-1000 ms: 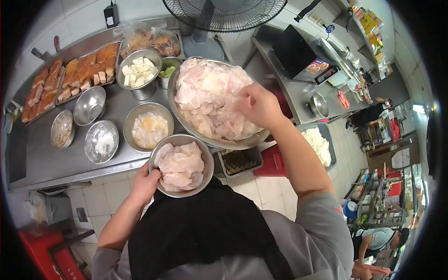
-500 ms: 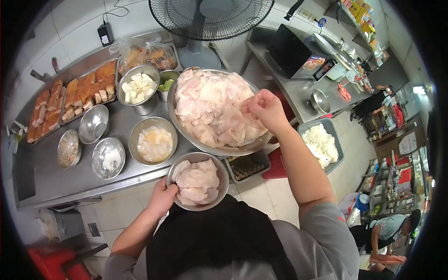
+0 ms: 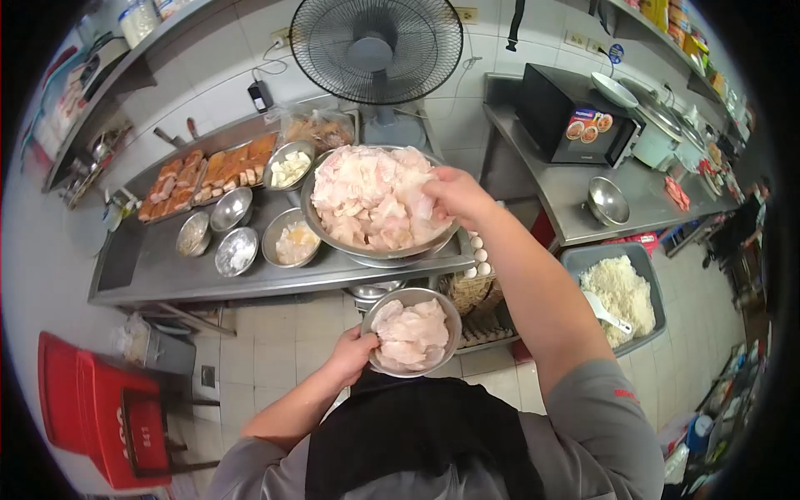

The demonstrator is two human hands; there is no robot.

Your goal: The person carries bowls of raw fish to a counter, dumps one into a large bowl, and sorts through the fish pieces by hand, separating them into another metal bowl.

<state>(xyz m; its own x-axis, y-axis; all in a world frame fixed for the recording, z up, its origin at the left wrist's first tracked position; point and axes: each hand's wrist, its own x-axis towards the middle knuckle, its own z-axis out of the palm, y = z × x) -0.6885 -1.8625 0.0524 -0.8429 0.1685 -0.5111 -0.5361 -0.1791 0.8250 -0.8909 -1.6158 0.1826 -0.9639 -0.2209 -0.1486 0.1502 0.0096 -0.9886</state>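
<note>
My left hand [image 3: 353, 353] grips the rim of a metal bowl [image 3: 454, 327], thumb inside, in front of the black apron. Pale raw fillets [image 3: 410, 332], which look like fish, fill this bowl. My right hand [image 3: 457, 196] is closed at the right side of a big metal basin [image 3: 310, 212] on the steel table. Its fingers pinch the edge of a pale fillet [image 3: 421, 200] on the heap; the fingertips are partly hidden. Left of the basin stand a bowl of fillets in yellow liquid [image 3: 293, 244], a bowl of white powder [image 3: 237, 252] and a container of white cubes [image 3: 289, 169].
Browned meat slabs [image 3: 237, 164] lie in trays at the back left. A fan [image 3: 375, 54] stands behind the basin. Eggs [image 3: 479, 258] sit below the table's right end. A grey tub [image 3: 654, 283] holds white crumbs and a scoop. A microwave [image 3: 575, 117] rests on the right counter.
My view has tilted up and shifted, showing the shelves and red bin. My right hand has moved closer onto the heap's edge. The left hand still holds its bowl, now farther from the table.
</note>
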